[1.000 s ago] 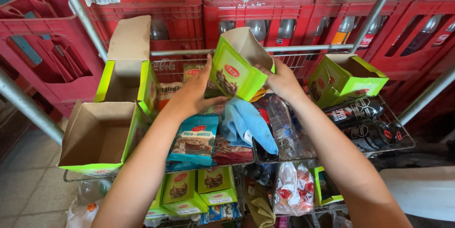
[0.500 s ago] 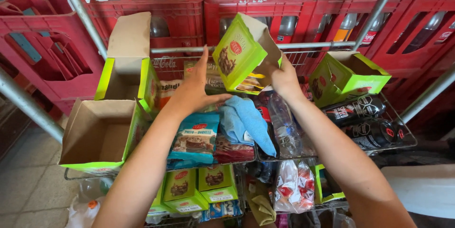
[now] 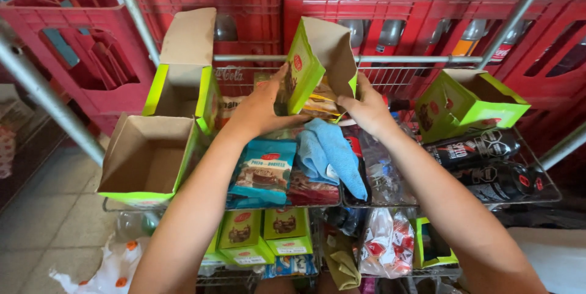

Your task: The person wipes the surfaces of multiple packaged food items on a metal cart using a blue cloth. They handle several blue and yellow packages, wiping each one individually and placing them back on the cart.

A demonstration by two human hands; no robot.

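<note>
Above a wire cart shelf (image 3: 543, 199) crowded with snack packets (image 3: 264, 172), a blue cloth (image 3: 332, 153) and dark cans, the left hand (image 3: 259, 108) and right hand (image 3: 365, 108) both close their fingers on a tilted, open green carton (image 3: 311, 62), held over the cart's rear rail. It appears mid-handling; steadying calls for a firm two-sided grip. Red bottle crates (image 3: 244, 1) stand behind.

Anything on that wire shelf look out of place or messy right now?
A blue cloth lies draped over the snack packets, and an open green carton sits tipped on the dark cans. Both hands hold another carton.
</note>
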